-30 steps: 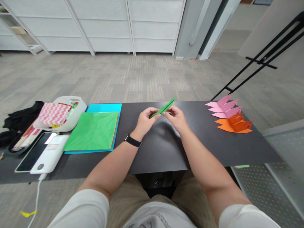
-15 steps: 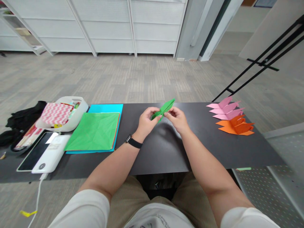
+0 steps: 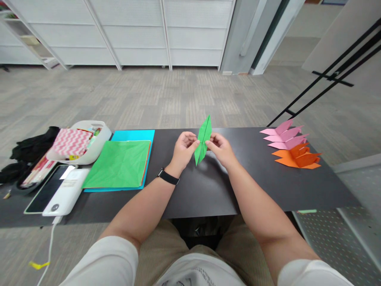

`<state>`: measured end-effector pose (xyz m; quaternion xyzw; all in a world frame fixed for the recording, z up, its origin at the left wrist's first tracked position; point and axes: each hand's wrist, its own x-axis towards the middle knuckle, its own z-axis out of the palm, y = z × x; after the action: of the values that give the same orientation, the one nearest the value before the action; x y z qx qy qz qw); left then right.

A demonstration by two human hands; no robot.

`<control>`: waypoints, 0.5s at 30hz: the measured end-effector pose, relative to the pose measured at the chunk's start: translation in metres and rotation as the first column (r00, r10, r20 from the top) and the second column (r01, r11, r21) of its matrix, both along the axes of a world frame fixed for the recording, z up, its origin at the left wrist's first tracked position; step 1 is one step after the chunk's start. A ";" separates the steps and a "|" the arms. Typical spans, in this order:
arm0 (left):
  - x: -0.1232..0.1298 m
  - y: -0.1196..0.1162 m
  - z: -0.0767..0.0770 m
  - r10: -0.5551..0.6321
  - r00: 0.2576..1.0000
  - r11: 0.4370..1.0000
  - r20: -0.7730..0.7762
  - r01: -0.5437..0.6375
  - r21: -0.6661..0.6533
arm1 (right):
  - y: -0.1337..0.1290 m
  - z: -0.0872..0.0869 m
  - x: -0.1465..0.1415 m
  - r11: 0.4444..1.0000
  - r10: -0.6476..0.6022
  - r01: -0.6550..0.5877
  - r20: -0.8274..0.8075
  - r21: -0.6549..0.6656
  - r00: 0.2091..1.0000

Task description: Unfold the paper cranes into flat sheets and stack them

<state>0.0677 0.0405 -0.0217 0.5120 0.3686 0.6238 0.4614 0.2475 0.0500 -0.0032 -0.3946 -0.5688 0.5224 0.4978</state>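
Observation:
A green folded paper piece [image 3: 204, 137], long and pointed at both ends with a crease down its middle, is held above the dark table. My left hand [image 3: 186, 149] pinches its left edge between thumb and fingers. From the other side, my right hand [image 3: 222, 149] grips the right edge the same way, its thumb on the near face. Folded pink paper figures [image 3: 284, 135] and orange paper figures [image 3: 297, 156] stand in a row at the table's right end.
Left of my hands, green paper sheets [image 3: 119, 163] lie on blue paper [image 3: 135, 135]. Beyond them are a white basket [image 3: 99, 149], a white power bank [image 3: 66, 192] with a cable, a dark-screened tablet [image 3: 41, 198] and black cloth [image 3: 34, 145]. A black metal stand [image 3: 315, 81] rises behind the right end.
The green folded paper has turned from a slanted, nearly flat pose to almost upright, its creased face now toward me. Both hands keep their grip and have barely shifted.

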 end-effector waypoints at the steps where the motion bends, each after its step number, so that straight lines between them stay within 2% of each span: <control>1: 0.000 0.000 -0.001 0.000 1.000 1.000 -0.013 0.000 0.001 | 0.000 0.000 0.000 0.999 0.014 -0.014 -0.016 -0.037 1.000; 5: 0.001 -0.002 -0.002 -0.052 0.997 0.998 -0.064 0.050 -0.032 | 0.000 -0.001 0.001 0.994 0.006 -0.013 -0.062 -0.108 0.998; 11: 0.002 -0.004 -0.001 -0.114 0.992 0.992 -0.053 0.110 -0.068 | -0.001 -0.001 0.001 0.996 0.024 -0.028 -0.047 -0.088 0.999; 15: 0.001 -0.003 -0.001 -0.113 0.994 0.990 -0.009 0.112 -0.082 | -0.002 0.001 0.001 0.994 0.054 -0.059 -0.048 -0.091 0.997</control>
<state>0.0691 0.0378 -0.0223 0.5169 0.3673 0.5777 0.5139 0.2484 0.0479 -0.0024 -0.3889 -0.5437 0.5707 0.4769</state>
